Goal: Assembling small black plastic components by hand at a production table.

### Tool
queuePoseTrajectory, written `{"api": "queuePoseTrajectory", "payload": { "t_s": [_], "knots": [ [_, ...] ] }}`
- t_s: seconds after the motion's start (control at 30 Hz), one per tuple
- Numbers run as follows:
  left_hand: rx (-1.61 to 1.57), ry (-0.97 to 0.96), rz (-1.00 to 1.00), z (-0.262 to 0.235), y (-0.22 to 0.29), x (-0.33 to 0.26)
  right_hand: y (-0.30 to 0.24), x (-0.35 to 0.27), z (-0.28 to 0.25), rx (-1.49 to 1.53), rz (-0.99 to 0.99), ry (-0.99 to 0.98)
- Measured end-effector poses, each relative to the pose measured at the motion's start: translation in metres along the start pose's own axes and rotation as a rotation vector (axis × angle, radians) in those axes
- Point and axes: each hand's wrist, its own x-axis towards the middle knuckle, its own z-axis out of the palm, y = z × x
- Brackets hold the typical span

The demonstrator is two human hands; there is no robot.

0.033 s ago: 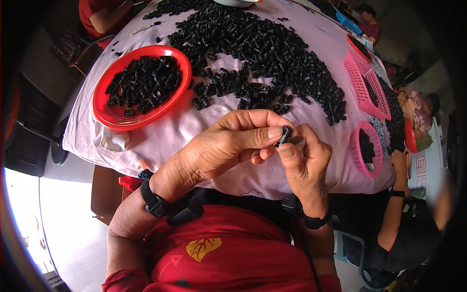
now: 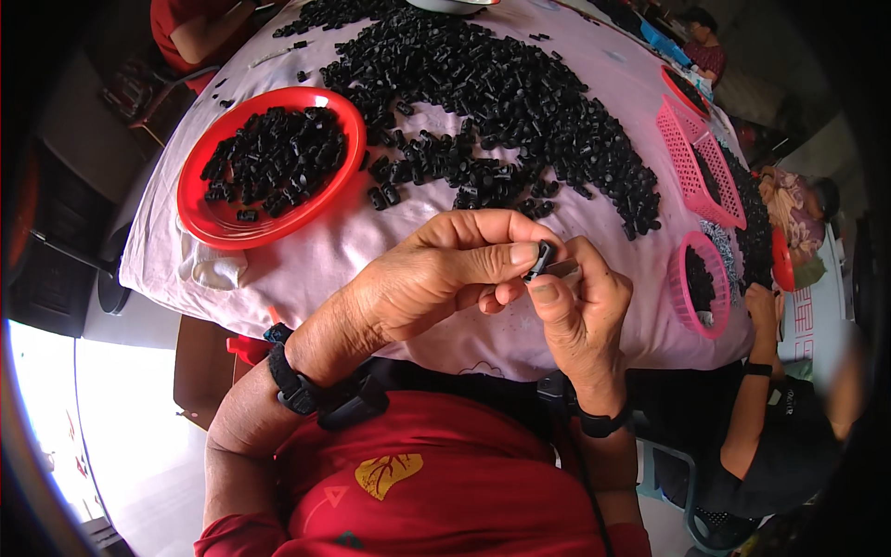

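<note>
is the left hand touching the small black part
Touching: the head view shows the left hand pinching the small black part against its thumb tip.

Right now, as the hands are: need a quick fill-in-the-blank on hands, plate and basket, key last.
1. The left hand pinches a small part coloured ____.
2. The right hand, holding a thin flat piece, has a black band around its ____.
3. The round red plate lies on the person's ____ side, the round pink basket on the other.
Missing words: black; wrist; left.
</note>
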Motion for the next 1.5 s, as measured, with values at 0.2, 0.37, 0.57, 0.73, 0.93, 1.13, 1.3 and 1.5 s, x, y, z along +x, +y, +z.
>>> {"api": "queuePoseTrajectory", "payload": {
  "t_s": [0.2,0.37,0.57,0.73,0.93,1.13,1.3,1.5],
  "knots": [
    [0.026,0.022,-0.001,-0.0008,-0.0027,0.0006,0.0043,-0.0002,0.0020,-0.054,-0.097,0.038],
    [0.018,0.003,0.023,-0.0007,-0.0030,0.0005,0.0057,-0.0002,0.0000,-0.146,-0.118,0.041],
    [0.065,0.037,0.008,0.0007,-0.0018,0.0007,0.0053,-0.0002,0.0004,-0.216,-0.146,0.080],
    [0.078,0.063,0.002,0.0013,-0.0013,-0.0004,-0.0012,0.0009,0.0004,-0.227,-0.110,0.058],
    [0.089,0.057,0.008,-0.0016,-0.0026,0.0003,-0.0002,0.0003,0.0006,-0.234,-0.128,0.082],
    [0.101,0.047,0.009,-0.0020,-0.0026,0.0005,-0.0012,0.0002,-0.0023,-0.295,-0.089,0.039],
    [0.107,0.050,0.004,-0.0008,-0.0019,0.0004,-0.0014,0.0002,-0.0029,-0.281,-0.101,0.039],
    [0.102,0.061,0.007,-0.0002,-0.0020,0.0003,0.0003,-0.0005,0.0007,-0.214,-0.110,0.019]
  ]
}}
